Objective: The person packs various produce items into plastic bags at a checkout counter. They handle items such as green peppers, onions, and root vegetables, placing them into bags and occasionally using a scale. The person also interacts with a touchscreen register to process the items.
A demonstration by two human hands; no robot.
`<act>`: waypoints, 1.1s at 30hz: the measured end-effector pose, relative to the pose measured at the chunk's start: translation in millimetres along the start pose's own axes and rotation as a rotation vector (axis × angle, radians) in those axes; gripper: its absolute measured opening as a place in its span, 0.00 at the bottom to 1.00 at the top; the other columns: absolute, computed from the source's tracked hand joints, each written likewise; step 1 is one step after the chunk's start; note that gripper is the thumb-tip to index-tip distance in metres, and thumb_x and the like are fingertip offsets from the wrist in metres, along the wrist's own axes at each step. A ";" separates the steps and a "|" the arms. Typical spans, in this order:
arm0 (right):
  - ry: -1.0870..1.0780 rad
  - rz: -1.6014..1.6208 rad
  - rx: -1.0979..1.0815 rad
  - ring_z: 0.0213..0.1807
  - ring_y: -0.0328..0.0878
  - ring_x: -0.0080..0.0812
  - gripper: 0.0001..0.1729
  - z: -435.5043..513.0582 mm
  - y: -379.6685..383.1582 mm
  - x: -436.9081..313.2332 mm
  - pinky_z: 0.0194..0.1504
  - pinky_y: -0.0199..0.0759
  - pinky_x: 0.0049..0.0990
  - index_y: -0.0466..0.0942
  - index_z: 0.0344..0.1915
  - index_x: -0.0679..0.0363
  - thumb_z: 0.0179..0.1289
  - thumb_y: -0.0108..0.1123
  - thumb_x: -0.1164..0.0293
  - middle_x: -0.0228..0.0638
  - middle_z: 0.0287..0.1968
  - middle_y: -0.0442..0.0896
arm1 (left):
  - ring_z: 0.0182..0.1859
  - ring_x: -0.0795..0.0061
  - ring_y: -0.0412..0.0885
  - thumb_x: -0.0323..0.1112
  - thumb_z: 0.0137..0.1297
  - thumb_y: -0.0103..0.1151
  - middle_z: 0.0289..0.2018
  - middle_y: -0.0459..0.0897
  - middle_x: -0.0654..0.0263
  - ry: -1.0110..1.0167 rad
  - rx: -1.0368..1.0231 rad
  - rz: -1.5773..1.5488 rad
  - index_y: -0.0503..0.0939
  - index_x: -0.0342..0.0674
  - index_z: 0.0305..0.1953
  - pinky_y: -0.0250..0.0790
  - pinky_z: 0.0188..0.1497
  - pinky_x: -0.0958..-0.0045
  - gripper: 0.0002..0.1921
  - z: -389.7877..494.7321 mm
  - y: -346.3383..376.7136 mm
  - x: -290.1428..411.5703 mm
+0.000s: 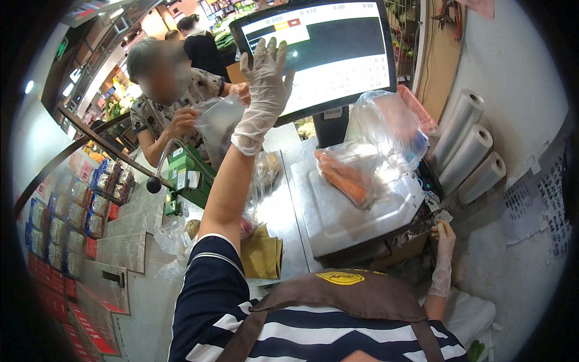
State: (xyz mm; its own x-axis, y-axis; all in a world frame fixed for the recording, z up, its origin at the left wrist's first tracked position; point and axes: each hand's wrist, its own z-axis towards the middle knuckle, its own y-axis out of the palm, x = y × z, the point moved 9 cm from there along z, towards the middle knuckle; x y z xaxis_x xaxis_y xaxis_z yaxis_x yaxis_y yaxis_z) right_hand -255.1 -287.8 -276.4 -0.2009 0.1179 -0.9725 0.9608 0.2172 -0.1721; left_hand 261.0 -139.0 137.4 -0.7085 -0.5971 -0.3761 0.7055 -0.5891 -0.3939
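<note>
My left hand, in a thin whitish glove, is raised with fingers spread in front of the lit touch screen; whether a fingertip touches it I cannot tell. My right hand, gloved too, is low at the right with its fingertips on a small paper label beside the scale's edge. On the metal scale plate lies a clear plastic bag with carrots. Left of the scale, another clear bag with produce rests on the metal counter, near a folded yellow-brown cloth.
Across the counter a person holds a clear plastic bag. A green tape dispenser-like device stands at the left. Plastic bag rolls lean by the right wall, near a pink basket. Packaged goods fill the left shelves.
</note>
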 end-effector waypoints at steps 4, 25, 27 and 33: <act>-0.136 -0.112 0.132 0.55 0.76 0.33 0.21 8.7 -13.7 -5.4 0.57 0.70 0.29 0.73 0.60 0.69 0.73 0.53 0.68 0.43 0.56 0.80 | 0.68 0.61 0.65 0.49 0.62 0.61 0.62 0.75 0.63 0.041 0.018 -0.215 0.69 0.50 0.66 0.46 0.69 0.53 0.31 -18.8 -13.9 18.0; 0.014 -0.565 0.021 0.53 0.79 0.45 0.18 52.6 -5.9 -29.2 0.53 0.71 0.37 0.83 0.43 0.60 0.53 0.64 0.65 0.45 0.47 0.84 | 0.37 0.67 0.84 0.32 0.57 0.69 0.38 0.84 0.57 -0.634 -1.390 -1.881 0.78 0.28 0.48 0.79 0.39 0.69 0.20 -187.5 92.1 259.8; -0.117 -0.661 0.009 0.47 0.79 0.46 0.11 21.9 1.0 -72.9 0.49 0.71 0.38 0.83 0.32 0.59 0.51 0.66 0.65 0.42 0.40 0.84 | 0.38 0.65 0.84 0.30 0.60 0.65 0.39 0.84 0.56 -0.827 -1.336 -2.035 0.78 0.27 0.47 0.80 0.39 0.66 0.16 -173.8 89.8 238.2; -0.816 -0.277 -0.591 0.53 0.71 0.35 0.05 -99.4 137.9 -217.8 0.60 0.60 0.34 0.83 0.29 0.58 0.49 0.68 0.73 0.30 0.42 0.78 | 0.45 0.69 0.80 0.32 0.65 0.62 0.42 0.83 0.62 -0.929 -1.108 -2.037 0.77 0.32 0.52 0.74 0.47 0.70 0.17 -152.1 71.9 190.8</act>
State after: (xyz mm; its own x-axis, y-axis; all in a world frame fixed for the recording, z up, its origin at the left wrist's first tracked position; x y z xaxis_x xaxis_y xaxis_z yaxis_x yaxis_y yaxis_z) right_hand -97.8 -187.2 -72.8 0.0015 -0.6509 -0.7592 0.6102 0.6020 -0.5150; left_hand 174.4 -212.5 -90.2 0.1918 -0.0963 0.9767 -0.9419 -0.2976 0.1557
